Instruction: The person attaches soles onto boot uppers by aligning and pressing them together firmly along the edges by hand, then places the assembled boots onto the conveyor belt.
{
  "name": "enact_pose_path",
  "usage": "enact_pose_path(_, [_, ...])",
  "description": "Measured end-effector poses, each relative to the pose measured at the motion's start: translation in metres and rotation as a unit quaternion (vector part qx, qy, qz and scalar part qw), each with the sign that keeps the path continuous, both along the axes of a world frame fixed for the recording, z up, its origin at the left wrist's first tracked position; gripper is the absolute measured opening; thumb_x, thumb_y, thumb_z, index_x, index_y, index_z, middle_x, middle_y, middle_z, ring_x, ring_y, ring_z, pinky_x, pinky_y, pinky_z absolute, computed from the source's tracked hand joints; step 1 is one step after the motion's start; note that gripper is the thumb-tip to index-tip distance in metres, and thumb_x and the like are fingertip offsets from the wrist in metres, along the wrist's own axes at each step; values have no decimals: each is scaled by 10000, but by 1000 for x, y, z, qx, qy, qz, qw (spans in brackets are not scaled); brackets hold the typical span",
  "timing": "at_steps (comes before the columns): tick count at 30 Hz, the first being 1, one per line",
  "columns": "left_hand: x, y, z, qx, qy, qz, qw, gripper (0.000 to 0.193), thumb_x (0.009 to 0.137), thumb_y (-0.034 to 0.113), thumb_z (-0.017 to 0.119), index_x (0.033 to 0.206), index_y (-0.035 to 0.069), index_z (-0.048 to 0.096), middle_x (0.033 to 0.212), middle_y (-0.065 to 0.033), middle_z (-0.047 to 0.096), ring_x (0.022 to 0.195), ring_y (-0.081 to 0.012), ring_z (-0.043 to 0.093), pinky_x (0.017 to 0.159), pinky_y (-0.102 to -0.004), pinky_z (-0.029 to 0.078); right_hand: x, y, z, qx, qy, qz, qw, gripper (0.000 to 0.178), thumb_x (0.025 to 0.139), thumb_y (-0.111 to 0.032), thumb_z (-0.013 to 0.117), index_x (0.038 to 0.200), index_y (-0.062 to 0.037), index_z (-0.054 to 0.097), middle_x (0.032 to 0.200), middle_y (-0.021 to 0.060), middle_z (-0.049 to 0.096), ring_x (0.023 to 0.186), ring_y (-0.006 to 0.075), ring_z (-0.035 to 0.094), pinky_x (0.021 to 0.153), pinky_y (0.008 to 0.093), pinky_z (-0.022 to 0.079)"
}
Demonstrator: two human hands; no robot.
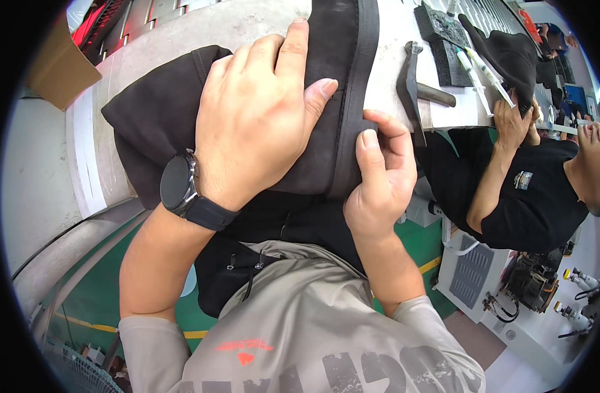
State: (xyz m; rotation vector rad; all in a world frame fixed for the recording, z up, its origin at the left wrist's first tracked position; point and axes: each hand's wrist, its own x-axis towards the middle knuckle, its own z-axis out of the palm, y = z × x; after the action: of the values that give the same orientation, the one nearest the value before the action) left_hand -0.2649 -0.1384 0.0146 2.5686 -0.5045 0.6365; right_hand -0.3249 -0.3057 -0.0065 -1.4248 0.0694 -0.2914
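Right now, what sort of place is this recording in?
Most likely a shoe workshop or factory line. The left hand presses down on a dark boot while the right hand pinches its sole edge; a hammer lies on the workbench, and a co-worker handles another boot.

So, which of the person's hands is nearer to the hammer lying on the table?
Right. The right hand pinches the edge of the dark boot just beside the hammer. The left hand lies flat on the boot, farther to the left.
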Motion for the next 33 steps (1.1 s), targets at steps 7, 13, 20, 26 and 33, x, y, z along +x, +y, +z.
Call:
enact_pose_path(7, [-1, -4, 6, 5, 38, 21, 999, 632, 1012, 259, 715, 1530, -45, 520, 1228, -191, 677, 1089, -361, 662, 951, -447, 507, -1, 1, -11, 2, -30, -29, 999, 299, 1042, -66, 643, 1315, 57, 632, 1239, 65, 666, 1031, 67, 572, 939, 213, 439])
enact_pose_path(13, [1, -4, 4, 7, 32, 26, 999, 639, 1004, 254, 724, 1528, -49, 522, 1231, -189, 674, 1099, -356, 655, 967, -454, 499, 0, 4, -11, 21, -47, -44, 998, 289, 1030, -54, 643, 1296, 60, 639, 1286, 118, 674, 1188, 157, 612, 1092, 296, 446])
enact_pose_path(20, [0, -5, 3, 1, 30, 32, 999, 628, 1000, 249, 725, 1519, -49, 536, 1237, -189, 675, 1115, -348, 652, 985, -447, 490, 0, -4, -7, -15, -42, -1, 999, 281, 1027, -40, 642, 1289, 60, 626, 1276, 119, 658, 1204, 169, 605, 1096, 305, 437])
enact_pose_path(26, [11, 19, 6, -14, 53, -96, 994, 602, 996, 238, 710, 1517, -21, 553, 1250, -182, 682, 1118, -357, 649, 981, -436, 492, 6, -26, 24, -183, -42, 131, 973, 235, 975, 60, 627, 1208, 73, 607, 1185, 135, 636, 1114, 184, 616, 1012, 329, 498])
enact_pose_path(33, [7, 29, 7, -16, 27, -147, 989, 933, 898, 588, 767, 1542, -35, 511, 1342, -200, 653, 1211, -377, 630, 1060, -464, 474, 81, -60, 80, -637, -429, 232, 597, 472, 788, -109, 745, 1258, -72, 772, 1339, 105, 696, 1242, 293, 657, 1117, 539, 469])
